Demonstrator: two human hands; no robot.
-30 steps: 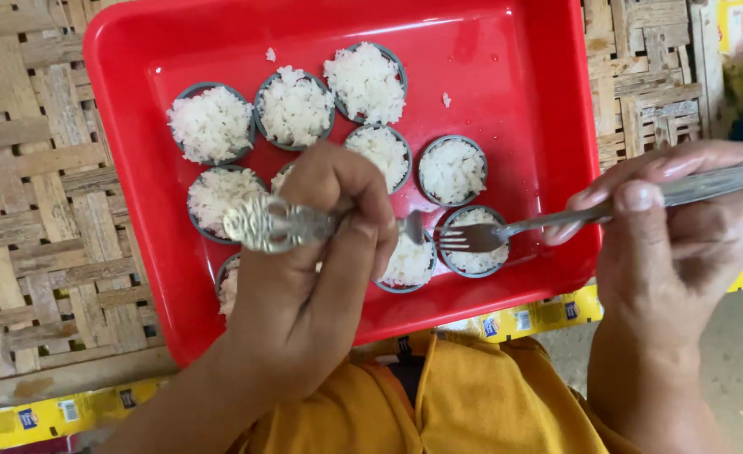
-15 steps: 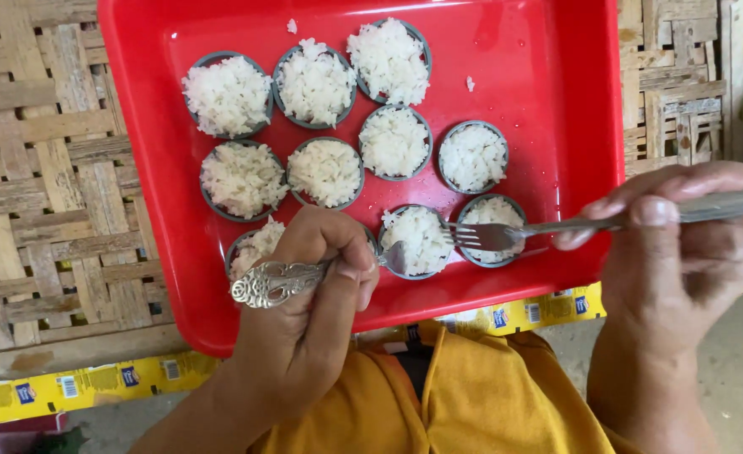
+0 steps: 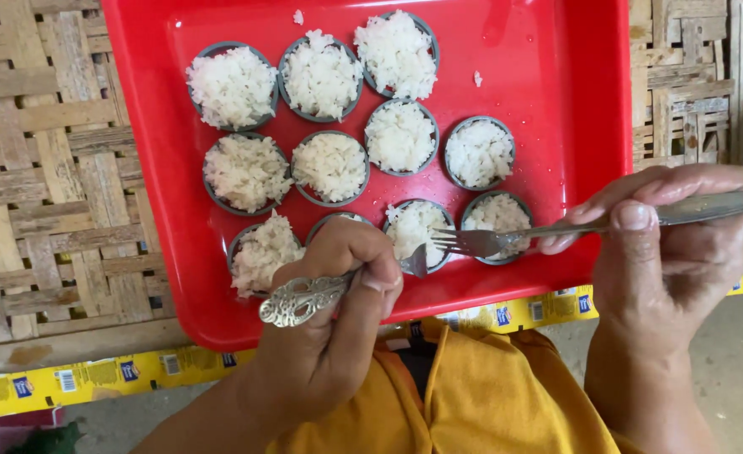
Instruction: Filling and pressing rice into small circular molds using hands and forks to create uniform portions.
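A red plastic tray (image 3: 556,101) holds several small round grey cups heaped with white rice (image 3: 329,164). My left hand (image 3: 329,336) grips a silver utensil with an ornate handle (image 3: 300,300), its tip at the rice cup (image 3: 413,231) in the tray's near row. My right hand (image 3: 674,261) holds a plain metal fork (image 3: 506,240) by its handle, tines pointing left and touching the same cup, over a neighbouring cup (image 3: 497,214).
The tray rests on a woven bamboo surface (image 3: 44,193). A yellow printed strip (image 3: 94,378) runs along its near edge. My yellow clothing (image 3: 472,395) shows below. A few loose rice grains (image 3: 476,78) lie on the tray.
The view has shifted so the tray sits lower and more cups show. My left hand has dropped toward the near edge, uncovering the middle cups. The fork stays at the near-row cups.
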